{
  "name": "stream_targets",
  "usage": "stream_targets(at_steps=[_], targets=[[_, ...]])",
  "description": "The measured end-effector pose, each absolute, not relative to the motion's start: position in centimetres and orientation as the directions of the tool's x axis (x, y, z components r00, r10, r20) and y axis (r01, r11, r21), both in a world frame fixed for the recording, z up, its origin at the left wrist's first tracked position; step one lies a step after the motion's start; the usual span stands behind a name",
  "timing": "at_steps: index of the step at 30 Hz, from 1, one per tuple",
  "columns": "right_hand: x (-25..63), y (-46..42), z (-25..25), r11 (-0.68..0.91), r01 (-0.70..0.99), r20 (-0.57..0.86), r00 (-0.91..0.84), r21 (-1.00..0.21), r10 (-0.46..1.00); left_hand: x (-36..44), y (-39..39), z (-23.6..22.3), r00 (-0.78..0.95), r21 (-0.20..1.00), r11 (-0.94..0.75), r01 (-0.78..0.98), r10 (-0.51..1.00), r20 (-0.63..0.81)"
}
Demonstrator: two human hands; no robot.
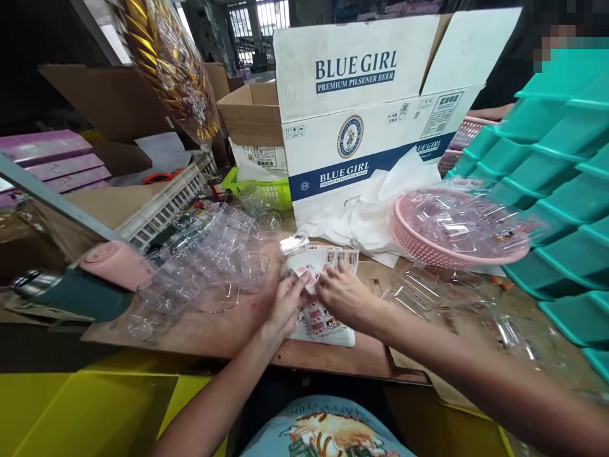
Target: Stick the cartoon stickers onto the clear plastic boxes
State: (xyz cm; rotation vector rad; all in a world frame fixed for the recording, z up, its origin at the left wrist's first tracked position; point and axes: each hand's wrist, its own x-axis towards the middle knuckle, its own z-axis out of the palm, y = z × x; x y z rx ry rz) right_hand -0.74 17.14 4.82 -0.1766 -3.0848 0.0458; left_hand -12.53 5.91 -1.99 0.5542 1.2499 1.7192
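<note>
Over the wooden tabletop [200, 327], my left hand [284, 304] pinches the edge of a white printed sticker sheet [304, 260] between thumb and fingers. My right hand [345, 295] is closed on the same sheet from the right, its fingertips partly hidden. Beneath both hands lies a small stack of sheets [345, 337] with red and black cartoon prints. Just beyond the sheet sits a small clear plastic piece [294, 244]. To the left spreads a heap of clear plastic cases [209, 254]; more clear plastic trays [438, 292] lie to the right.
A pink basket [413, 244] holds clear printed packs. Behind it stands a white beer carton [371, 114] with crumpled white paper [352, 219] before it. Stacked teal bins [561, 209] rise at right. A dark green bottle [80, 295] and pink container [114, 266] lie at left.
</note>
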Motion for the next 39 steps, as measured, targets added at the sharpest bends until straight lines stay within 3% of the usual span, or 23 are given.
stream_targets(at_steps=[2,5,7,10,17,20,22,24,25,27,30,33,36,39], targets=[[0.1,16.7,4.9,0.966,0.038,0.108,-0.992,-0.255,0.068,-12.7,6.4,-2.4,-0.514,0.903,-0.075,-0.423,0.841,-0.171],[-0.3,18.9,5.5,0.871,0.043,0.276,-0.940,-0.489,0.201,-13.7,5.3,-1.8,-0.460,0.909,-0.019,-0.415,0.867,-0.192],[-1.4,21.1,5.8,0.780,0.087,0.210,-0.939,-0.620,0.271,-14.2,4.2,-0.8,-0.399,0.928,0.010,-0.373,0.901,-0.170],[-3.1,22.9,5.6,0.504,0.177,-0.018,-0.952,-0.845,0.305,-15.0,2.7,0.4,-0.325,0.947,0.036,-0.319,0.935,-0.145],[-2.6,22.1,3.2,0.080,0.151,-0.115,-0.931,-0.985,0.346,-16.6,1.0,-0.1,-0.340,0.915,0.062,-0.399,0.917,-0.210],[-1.5,22.0,2.5,0.102,0.177,-0.124,-0.911,-0.979,0.393,-16.7,0.9,-0.2,-0.350,0.898,0.051,-0.437,0.910,-0.222],[-0.9,21.4,2.5,0.333,0.163,0.038,-0.851,-0.929,0.524,-16.4,1.1,-0.2,-0.363,0.892,0.028,-0.450,0.908,-0.211],[-0.5,20.2,2.8,0.645,0.139,0.356,-0.738,-0.751,0.573,-15.8,1.4,-0.3,-0.393,0.895,-0.010,-0.445,0.901,-0.186],[-0.4,19.3,2.9,0.766,0.122,0.494,-0.699,-0.631,0.518,-15.4,1.6,-0.4,-0.414,0.897,-0.030,-0.441,0.894,-0.174],[-0.3,17.5,3.3,0.901,0.060,0.615,-0.711,-0.430,0.340,-14.5,1.9,-0.6,-0.449,0.893,-0.056,-0.446,0.878,-0.169],[-0.3,15.4,3.3,0.963,0.020,0.597,-0.781,-0.270,0.184,-13.4,2.1,-0.8,-0.462,0.878,-0.071,-0.473,0.869,-0.179],[-0.2,14.5,2.7,0.980,0.097,0.606,-0.773,-0.176,0.186,-13.0,2.0,-0.7,-0.471,0.876,-0.090,-0.475,0.866,-0.167],[-0.2,14.2,2.2,0.976,0.128,0.619,-0.756,-0.174,0.210,-13.0,1.8,-0.5,-0.507,0.897,-0.113,-0.427,0.851,-0.134],[-0.4,13.5,2.1,0.962,0.095,0.621,-0.747,-0.255,0.238,-13.0,1.7,-0.3,-0.532,0.958,-0.138,-0.251,0.846,-0.018]])
